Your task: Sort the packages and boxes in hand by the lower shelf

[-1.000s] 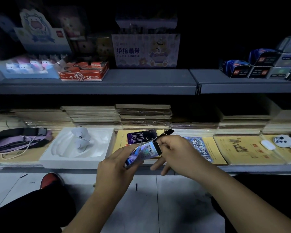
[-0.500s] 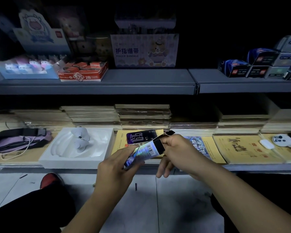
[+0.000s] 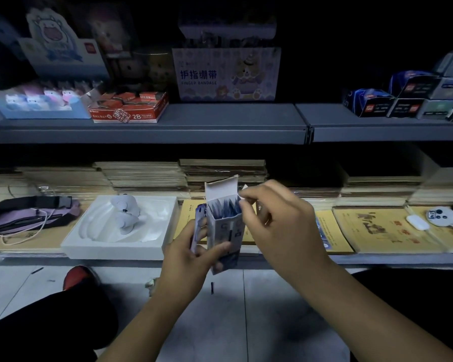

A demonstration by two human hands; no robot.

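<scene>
My left hand [image 3: 187,253] grips a small white-and-blue cardboard box [image 3: 226,231] from below and holds it upright in front of the lower shelf. Its top flap [image 3: 221,188] stands open, and several dark blue items show inside. My right hand [image 3: 277,218] is at the box's upper right corner, its thumb and forefinger pinching a small white side flap there.
The lower shelf [image 3: 377,258] holds a white moulded tray [image 3: 120,231] with a white controller, yellow booklets [image 3: 382,228], a purple pouch [image 3: 29,215] and another controller [image 3: 447,216]. Stacked notebooks lie behind. The upper shelf [image 3: 220,131] carries a red 2B box [image 3: 128,108], a finger-bandage box [image 3: 226,74] and dark cartons [image 3: 408,100].
The box has turned from lying tilted on its side to standing upright, and its top flap is now open. My right hand has shifted to the box's top corner.
</scene>
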